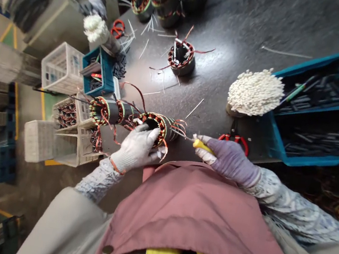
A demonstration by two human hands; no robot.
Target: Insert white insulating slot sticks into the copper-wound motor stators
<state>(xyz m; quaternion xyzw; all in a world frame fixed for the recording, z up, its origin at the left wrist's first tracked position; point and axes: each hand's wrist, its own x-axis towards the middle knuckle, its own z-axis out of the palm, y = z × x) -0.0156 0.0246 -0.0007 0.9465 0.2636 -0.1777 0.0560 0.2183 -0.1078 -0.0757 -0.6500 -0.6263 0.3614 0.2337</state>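
My left hand (138, 145), in a white knit glove, is closed on the near rim of a motor stator (165, 127) lying on its side, its round opening facing left. Copper wire ends stick out of both its ends. My right hand (232, 157), in a purple and white glove, grips the yellow handle of a thin-shafted tool (204, 146). The metal shaft points left to the wires at the stator's right end; its exact tip is hard to make out. Left of my left hand, another stator (110, 111) lies on its side with red-brown leads.
A stator (184, 65) stands farther back, near stacked stators (166, 2). To the right are a bundle of white sticks (255, 91), red-handled scissors (244, 145) and a blue bin (315, 161) of dark tubes. Another person's gloved hand (95, 5) is at upper left, beside red scissors (118, 28).
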